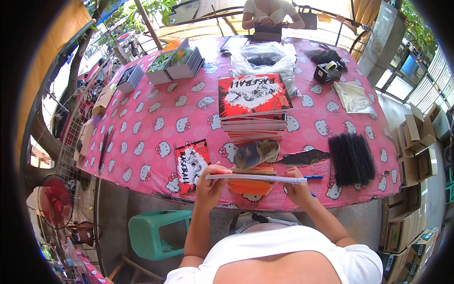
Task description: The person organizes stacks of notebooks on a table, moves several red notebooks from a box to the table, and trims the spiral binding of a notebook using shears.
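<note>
Between my two hands a thin stack of white paper sheets (255, 178) is held level, seen nearly edge-on. My left hand (209, 188) grips its left end, and my right hand (298, 189) is closed on the right end. A blue pen (314, 177) shows beside my right hand; whether that hand touches it, I cannot tell. Below the sheets lies an orange block or pad (250, 187), partly hidden. Just beyond is a camouflage-patterned shoe-like item (257, 154). Left of the sheets lies a red, black and white printed cover (191, 165).
A tall stack of red-covered books (255, 97) stands mid-table. Black spiral binding coils (352, 158) lie right, near a tape dispenser (327, 72). Other notebooks (176, 65) sit far left, a plastic bag (262, 57) far centre. Another person (272, 14) works opposite. A green stool (158, 234) stands near left.
</note>
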Available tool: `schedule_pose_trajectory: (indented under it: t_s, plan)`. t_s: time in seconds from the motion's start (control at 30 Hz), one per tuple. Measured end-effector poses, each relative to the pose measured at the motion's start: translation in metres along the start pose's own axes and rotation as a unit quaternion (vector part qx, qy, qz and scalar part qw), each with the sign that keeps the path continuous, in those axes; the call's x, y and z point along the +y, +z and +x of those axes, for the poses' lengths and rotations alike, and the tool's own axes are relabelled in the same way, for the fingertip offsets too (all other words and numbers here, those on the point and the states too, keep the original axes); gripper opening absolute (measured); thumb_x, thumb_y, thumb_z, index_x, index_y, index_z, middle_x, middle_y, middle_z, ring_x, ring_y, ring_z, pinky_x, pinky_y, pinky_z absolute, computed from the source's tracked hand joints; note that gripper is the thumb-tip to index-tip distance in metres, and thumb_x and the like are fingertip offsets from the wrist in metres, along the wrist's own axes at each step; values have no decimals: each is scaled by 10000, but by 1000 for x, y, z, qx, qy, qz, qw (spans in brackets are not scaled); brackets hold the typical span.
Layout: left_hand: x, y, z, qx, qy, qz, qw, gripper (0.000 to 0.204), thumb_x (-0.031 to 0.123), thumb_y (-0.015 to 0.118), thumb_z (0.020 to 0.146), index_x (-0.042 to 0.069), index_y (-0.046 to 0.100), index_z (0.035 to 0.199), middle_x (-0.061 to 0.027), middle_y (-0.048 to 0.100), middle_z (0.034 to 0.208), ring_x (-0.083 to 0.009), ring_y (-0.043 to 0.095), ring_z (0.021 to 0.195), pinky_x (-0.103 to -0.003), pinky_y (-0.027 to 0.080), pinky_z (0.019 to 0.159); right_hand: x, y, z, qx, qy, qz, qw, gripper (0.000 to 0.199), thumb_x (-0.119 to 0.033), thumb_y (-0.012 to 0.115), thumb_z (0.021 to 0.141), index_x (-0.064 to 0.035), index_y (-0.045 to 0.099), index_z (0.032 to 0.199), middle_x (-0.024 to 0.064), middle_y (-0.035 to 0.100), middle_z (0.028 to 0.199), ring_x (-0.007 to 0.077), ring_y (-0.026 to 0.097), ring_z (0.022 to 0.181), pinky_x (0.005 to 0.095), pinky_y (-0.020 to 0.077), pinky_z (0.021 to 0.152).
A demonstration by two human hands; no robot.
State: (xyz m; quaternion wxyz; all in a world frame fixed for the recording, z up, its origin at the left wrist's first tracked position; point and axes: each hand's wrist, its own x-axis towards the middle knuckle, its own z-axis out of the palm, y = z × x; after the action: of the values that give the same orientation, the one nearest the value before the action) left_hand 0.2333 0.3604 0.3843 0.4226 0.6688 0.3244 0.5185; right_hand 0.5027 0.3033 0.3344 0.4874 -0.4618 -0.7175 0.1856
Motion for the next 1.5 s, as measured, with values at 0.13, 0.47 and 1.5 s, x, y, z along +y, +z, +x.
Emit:
schedule_pose_trajectory:
  t_s: [0.13, 0.47, 1.5]
  plan:
    - [16, 2, 5, 3, 48, 13, 999, 123, 4, 590, 814, 52, 546, 919, -59, 619, 884, -169, 603, 871, -446, 280, 1032, -8, -4, -9, 26, -16, -2, 1000, 208, 82, 539, 718, -3, 475, 897, 178, 503, 858, 342, 532, 770, 354, 456, 645]
    - [8, -3, 10, 21, 34, -7, 999, 89, 31, 588, 836, 28, 555, 918, -60, 629, 887, -167, 604, 879, -434, 269, 1034, -9, 8, 2, 44, -44, 0, 998, 215, 114, 507, 738, -6, 470, 912, 155, 497, 812, 292, 505, 705, 341, 427, 617]
    - [-31, 16, -11, 72, -37, 194, 978, 1246, 322, 859, 482, 96, 82, 1429, -120, 179, 1465, -260, 173, 1347, -390, 158, 1082, 117, -107, 10, 135, 194, -332, 913, 321, -176, 731, 698, -50, 584, 953, 115, 570, 934, 256, 566, 867, 354, 469, 726]
